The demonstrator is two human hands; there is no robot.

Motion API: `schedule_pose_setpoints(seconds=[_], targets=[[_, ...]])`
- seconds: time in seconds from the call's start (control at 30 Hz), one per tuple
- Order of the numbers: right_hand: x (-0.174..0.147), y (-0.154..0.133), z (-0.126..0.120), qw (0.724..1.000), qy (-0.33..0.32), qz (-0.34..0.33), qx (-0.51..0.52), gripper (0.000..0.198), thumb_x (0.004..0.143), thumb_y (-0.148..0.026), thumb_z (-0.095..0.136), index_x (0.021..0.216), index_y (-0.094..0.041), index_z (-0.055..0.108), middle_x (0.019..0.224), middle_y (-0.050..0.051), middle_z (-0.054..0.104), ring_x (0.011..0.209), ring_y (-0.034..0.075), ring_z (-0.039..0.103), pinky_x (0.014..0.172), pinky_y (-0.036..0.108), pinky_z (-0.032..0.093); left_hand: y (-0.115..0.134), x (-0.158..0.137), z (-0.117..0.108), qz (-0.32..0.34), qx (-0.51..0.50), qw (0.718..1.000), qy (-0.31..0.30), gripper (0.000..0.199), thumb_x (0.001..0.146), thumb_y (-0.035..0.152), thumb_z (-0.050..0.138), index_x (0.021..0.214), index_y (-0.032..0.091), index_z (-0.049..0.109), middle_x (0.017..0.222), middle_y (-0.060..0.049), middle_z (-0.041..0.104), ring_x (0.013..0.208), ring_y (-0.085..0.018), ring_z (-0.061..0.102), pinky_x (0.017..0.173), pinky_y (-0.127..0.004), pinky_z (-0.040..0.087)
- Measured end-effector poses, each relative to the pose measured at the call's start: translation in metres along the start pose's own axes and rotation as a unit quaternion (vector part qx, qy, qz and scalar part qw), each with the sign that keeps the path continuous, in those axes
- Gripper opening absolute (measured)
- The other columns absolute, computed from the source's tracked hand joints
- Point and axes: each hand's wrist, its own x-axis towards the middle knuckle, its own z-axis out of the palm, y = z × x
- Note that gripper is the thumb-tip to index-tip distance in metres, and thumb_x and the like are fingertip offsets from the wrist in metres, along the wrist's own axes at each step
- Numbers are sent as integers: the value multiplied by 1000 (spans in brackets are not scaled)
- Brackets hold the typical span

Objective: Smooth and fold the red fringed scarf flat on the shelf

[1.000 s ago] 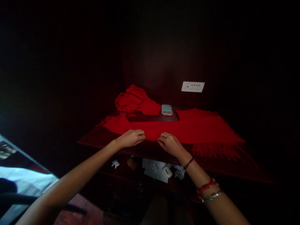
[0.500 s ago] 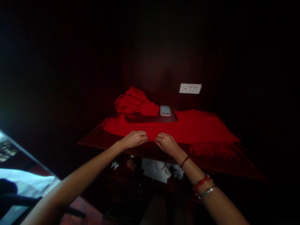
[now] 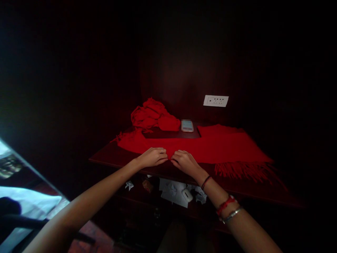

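Observation:
A red fringed scarf [image 3: 210, 149] lies spread across the dark desk, its tassels hanging toward the right front. My left hand [image 3: 154, 156], with a ring on one finger, pinches the scarf's near edge at about its middle. Close beside it, my right hand [image 3: 185, 161] grips the same edge, its fingers curled; a narrow gap parts the two hands. Bracelets circle my right wrist and forearm. Behind the scarf, at the back left, sits a crumpled heap of red cloth [image 3: 155, 116].
A phone-like device [image 3: 187, 125] with a lit face lies at the back of the desk [image 3: 105, 158]. On the wall is a white socket plate [image 3: 216, 101]. Papers [image 3: 168, 196], a white case [image 3: 187, 195] and crumpled scraps sit on a shelf below. A bright glass-like edge slants at the left.
My hands have come slightly closer together along the scarf's near edge. The whole view has shifted a little; the scarf otherwise lies much the same.

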Motion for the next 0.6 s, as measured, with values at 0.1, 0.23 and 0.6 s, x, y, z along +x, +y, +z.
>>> schedule_pose_setpoints(seconds=[0.1,0.23,0.6], targets=[[1,0,-1,1000,-6,-2,-2,14,80,-21,44,76,-16,57,75,3,55,74,12,48,71,24,35,0,1,-1,-10,-18,1000,-3,27,85,28,32,77,17,55,75,-2,51,73,-12,48,68,-21,37],[-7,5,-5,999,2,27,33,14,80,-23,45,81,-16,57,77,3,56,75,13,49,71,24,37,-1,-4,-4,-30,-68,997,-7,26,85,27,33,83,16,57,77,-3,52,76,-12,48,71,-21,38],[-53,14,-13,990,41,97,96,20,81,-15,40,92,-17,57,87,5,56,83,14,50,78,28,41,-1,-40,-17,-94,-96,991,-29,30,84,33,35,106,19,50,101,-6,48,93,-14,46,84,-28,37]])
